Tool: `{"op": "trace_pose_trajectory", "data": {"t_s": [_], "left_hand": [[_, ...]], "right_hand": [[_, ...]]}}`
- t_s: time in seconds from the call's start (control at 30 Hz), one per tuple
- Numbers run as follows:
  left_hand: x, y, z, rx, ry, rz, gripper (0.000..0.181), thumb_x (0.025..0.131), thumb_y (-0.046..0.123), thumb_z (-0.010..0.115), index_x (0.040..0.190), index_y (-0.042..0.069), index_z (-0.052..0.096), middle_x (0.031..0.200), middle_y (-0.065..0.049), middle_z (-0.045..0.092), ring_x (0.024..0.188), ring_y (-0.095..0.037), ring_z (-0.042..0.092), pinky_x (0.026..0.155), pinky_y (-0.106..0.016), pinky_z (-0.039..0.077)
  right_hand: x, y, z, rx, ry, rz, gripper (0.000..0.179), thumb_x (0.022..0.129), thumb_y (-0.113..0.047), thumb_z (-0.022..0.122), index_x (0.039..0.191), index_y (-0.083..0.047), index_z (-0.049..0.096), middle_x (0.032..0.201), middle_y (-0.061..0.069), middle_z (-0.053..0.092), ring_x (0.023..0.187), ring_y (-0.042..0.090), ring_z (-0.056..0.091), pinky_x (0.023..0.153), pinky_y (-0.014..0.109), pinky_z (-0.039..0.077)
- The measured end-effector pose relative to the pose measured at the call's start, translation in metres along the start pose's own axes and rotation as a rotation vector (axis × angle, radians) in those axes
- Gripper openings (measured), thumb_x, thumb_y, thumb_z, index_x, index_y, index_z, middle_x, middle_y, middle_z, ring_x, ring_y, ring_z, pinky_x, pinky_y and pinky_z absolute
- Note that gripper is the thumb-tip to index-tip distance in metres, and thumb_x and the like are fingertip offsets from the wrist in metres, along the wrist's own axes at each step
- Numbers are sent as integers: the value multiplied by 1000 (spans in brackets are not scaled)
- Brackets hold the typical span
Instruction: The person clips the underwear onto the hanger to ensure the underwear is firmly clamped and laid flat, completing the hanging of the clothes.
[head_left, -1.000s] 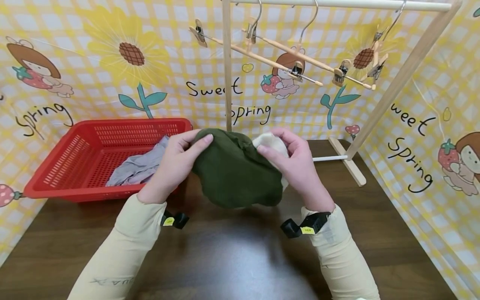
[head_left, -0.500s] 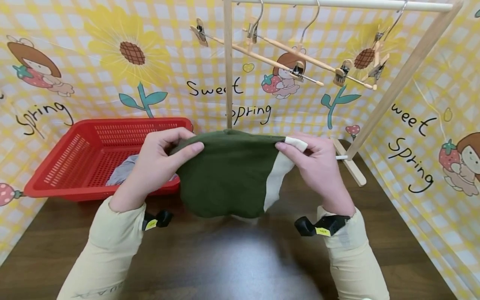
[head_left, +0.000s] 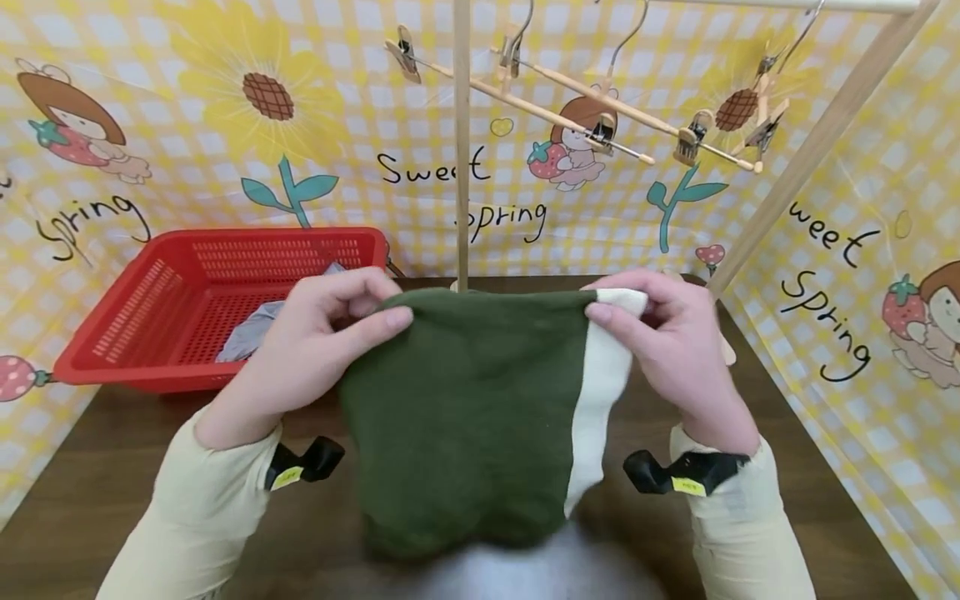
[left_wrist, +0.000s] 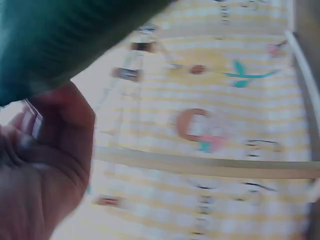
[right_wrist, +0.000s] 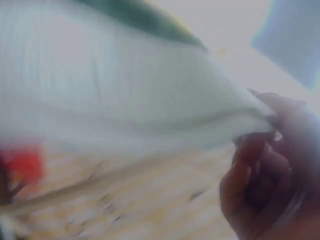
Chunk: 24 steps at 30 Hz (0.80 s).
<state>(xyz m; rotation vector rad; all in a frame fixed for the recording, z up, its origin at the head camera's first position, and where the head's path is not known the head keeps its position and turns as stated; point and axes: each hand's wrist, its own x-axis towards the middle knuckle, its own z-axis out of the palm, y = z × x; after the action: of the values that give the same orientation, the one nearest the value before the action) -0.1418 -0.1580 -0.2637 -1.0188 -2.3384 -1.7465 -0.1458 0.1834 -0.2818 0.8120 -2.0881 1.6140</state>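
A dark green garment (head_left: 465, 408) with a white strip (head_left: 600, 408) down its right side hangs spread between both hands, above the table. My left hand (head_left: 322, 333) pinches its upper left corner, thumb in front and fingers behind. At the upper right, my right hand (head_left: 675, 342) pinches the top edge where green meets white. In the left wrist view the green cloth (left_wrist: 65, 40) crosses over the left hand (left_wrist: 45, 170). The right wrist view is blurred; there the white cloth (right_wrist: 125, 95) stretches taut from the fingers of the right hand (right_wrist: 265, 175).
A red plastic basket (head_left: 135, 367) stands at the back left, with grey cloth (head_left: 255, 332) inside. Behind the garment rises a wooden rack (head_left: 462, 167), from which several clip hangers (head_left: 555, 108) hang at upper right. The dark wood table (head_left: 810, 500) lies beneath.
Both hands have moved apart and toward the camera, drawing the bunched garment out flat. Its white strip now shows at full length on the right. The view has tilted down slightly.
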Motion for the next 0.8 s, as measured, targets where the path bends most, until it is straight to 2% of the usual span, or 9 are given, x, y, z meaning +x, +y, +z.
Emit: {"op": "trace_pose_trajectory", "data": {"t_s": [0.07, 0.17, 0.27, 0.33, 0.37, 0.47, 0.7, 0.8], "left_hand": [[6, -21, 3, 72, -43, -110, 11, 102, 19, 66, 94, 11, 68, 68, -4, 65, 62, -21, 60, 63, -32, 48], [10, -65, 14, 250, -137, -251, 14, 103, 25, 64, 96, 13, 69, 71, 1, 64, 68, -17, 59, 69, -33, 47], [5, -104, 28, 422, -218, -333, 12, 102, 20, 64, 97, 11, 70, 72, 4, 60, 68, -15, 55, 69, -35, 46], [1, -122, 37, 475, -249, -380, 9, 101, 15, 64, 98, 9, 70, 74, 3, 60, 68, -16, 55, 69, -36, 47], [0, -128, 41, 493, -256, -401, 9, 101, 14, 63, 98, 8, 69, 75, 2, 61, 69, -16, 55, 69, -36, 48], [-1, -141, 47, 524, -235, -429, 8, 100, 11, 63, 98, 8, 70, 77, 0, 62, 70, -18, 55, 69, -37, 49], [10, -154, 48, 545, -99, -475, 12, 101, 11, 61, 103, 2, 70, 82, -5, 65, 72, -22, 60, 71, -41, 52], [15, -158, 48, 546, -31, -497, 16, 102, 10, 60, 106, 0, 70, 89, -11, 68, 78, -27, 62, 75, -44, 53]], "right_hand": [[4, 30, 4, -89, -80, 103, 5, 93, -3, 74, 98, -3, 76, 74, 5, 66, 53, 13, 52, 47, 25, 41], [3, 86, 11, -212, -298, 285, 11, 100, -16, 68, 100, -7, 76, 70, 1, 63, 56, 13, 54, 51, 27, 43], [-6, 132, 20, -303, -519, 438, 21, 104, -21, 62, 110, -6, 75, 78, 0, 66, 62, 14, 59, 58, 30, 49], [-12, 151, 24, -320, -604, 498, 24, 105, -18, 59, 115, -3, 74, 90, 2, 70, 69, 17, 65, 66, 34, 54], [-14, 156, 25, -321, -622, 523, 24, 105, -17, 59, 118, -2, 73, 94, 2, 71, 72, 18, 66, 69, 35, 55], [-15, 166, 27, -327, -614, 547, 22, 105, -17, 59, 115, -3, 74, 89, 2, 69, 73, 19, 64, 71, 36, 54], [-5, 178, 30, -420, -489, 578, 21, 100, -28, 68, 91, -11, 78, 73, 2, 63, 65, 20, 51, 64, 35, 44], [-3, 185, 32, -435, -427, 575, 22, 100, -28, 68, 94, -10, 78, 72, 4, 63, 62, 20, 49, 62, 36, 41]]}}
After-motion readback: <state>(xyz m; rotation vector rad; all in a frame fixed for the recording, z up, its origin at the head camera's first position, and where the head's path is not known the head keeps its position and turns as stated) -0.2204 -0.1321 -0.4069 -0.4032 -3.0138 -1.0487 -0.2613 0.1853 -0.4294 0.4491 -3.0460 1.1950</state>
